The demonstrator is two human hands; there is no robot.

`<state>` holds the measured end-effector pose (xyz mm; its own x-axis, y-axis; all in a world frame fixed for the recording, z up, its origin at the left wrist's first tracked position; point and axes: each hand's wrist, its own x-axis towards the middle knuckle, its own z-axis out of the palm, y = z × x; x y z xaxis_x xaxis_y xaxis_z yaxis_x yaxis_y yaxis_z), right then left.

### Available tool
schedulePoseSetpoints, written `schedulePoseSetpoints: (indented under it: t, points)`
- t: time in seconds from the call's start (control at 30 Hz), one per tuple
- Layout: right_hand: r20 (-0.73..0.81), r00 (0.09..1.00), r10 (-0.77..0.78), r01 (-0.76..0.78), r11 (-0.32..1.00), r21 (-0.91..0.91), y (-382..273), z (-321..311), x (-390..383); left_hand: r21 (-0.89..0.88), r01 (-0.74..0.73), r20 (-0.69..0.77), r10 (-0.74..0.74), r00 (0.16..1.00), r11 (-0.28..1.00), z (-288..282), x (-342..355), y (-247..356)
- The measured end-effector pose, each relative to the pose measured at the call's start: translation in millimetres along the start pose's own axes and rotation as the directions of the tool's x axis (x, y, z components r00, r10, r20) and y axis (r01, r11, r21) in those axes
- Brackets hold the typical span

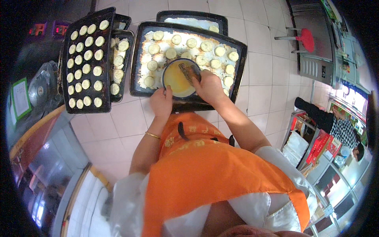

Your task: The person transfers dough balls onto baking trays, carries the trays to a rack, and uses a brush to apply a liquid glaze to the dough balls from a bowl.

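Observation:
My left hand is closed on the near rim of a round bowl with a dark edge and yellow liquid inside, perhaps beaten egg. In my right hand is a brush, its dark head down in the bowl over the liquid. Beneath the bowl is a dark baking tray lined with browned paper, carrying several pale round pastries. The bowl covers part of this tray and of the pastries around it.
To the left stands another dark baking tray with rows of pastries, overlapping a smaller tray. A further lined tray is behind. At right are a red stool and a person by the shelves. Pale tiles cover the floor.

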<state>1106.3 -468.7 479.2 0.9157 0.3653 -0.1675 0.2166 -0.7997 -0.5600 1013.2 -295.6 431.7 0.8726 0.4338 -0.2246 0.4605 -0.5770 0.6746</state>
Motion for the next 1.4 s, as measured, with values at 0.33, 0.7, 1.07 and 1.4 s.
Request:
schedulePoseSetpoints:
  t: [0.33,0.7,1.07,1.4]
  points:
    - [0.147,0.973,-0.180,0.189,0.981,-0.051,-25.9,14.3,24.4,-0.048,0.126,0.014,-0.125,0.992,0.991,-3.4,-3.0,-38.2]
    - [-0.065,0.911,-0.408,0.407,0.913,-0.028,-34.4,21.1,150.8,-0.311,0.214,-0.124,-0.263,0.957,0.926,-48.3,-28.8,-115.4]
    - [0.713,0.655,-0.252,0.541,0.815,-0.209,-52.6,191.4,115.9,-0.466,0.374,-0.287,-0.537,0.793,0.802,-136.5,-40.3,-157.5]
    - [0.182,0.974,-0.138,0.202,0.890,-0.408,47.7,103.8,235.5,-0.607,0.122,-0.387,-0.426,0.818,0.785,-139.4,-16.6,-176.1]
